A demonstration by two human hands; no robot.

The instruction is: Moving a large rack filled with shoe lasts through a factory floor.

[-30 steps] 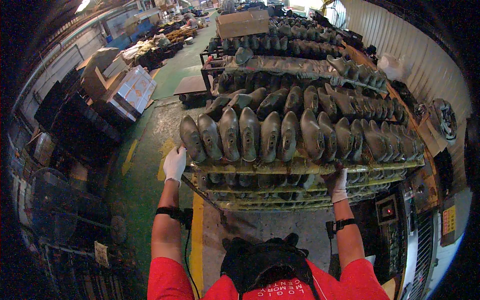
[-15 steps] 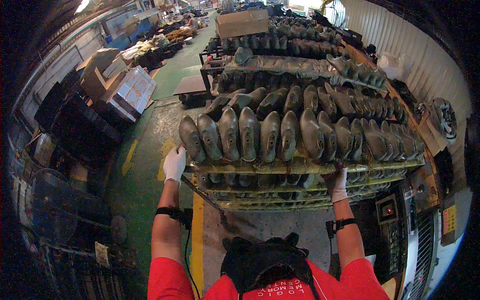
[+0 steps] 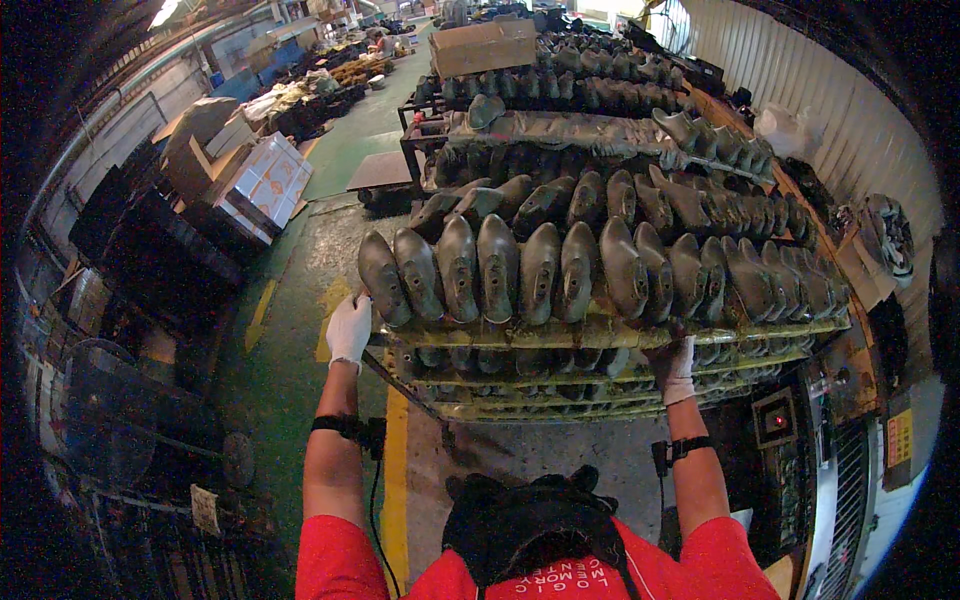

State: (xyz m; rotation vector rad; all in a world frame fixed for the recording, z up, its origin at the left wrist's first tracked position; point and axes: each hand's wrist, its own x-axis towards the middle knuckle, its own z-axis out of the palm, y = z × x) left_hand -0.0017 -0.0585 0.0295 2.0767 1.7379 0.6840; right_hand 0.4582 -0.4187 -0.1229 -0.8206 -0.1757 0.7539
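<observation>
In front of me stands a tiered rack with yellowish, worn shelf edges. Along its top shelf a row of dark shoe lasts stands tilted, toes up. My left hand, in a white glove, is closed on the rack's left front corner, beside the endmost last. My right hand, also gloved, grips the front edge right of the middle; its fingertips are partly hidden by the rack and shadow. More lasts fill the lower tiers.
Behind are further racks of lasts and a cardboard box. Left of the green aisle lie opened cartons and dark piles. A low flat cart stands by the racks. At right are a machine panel and a corrugated wall.
</observation>
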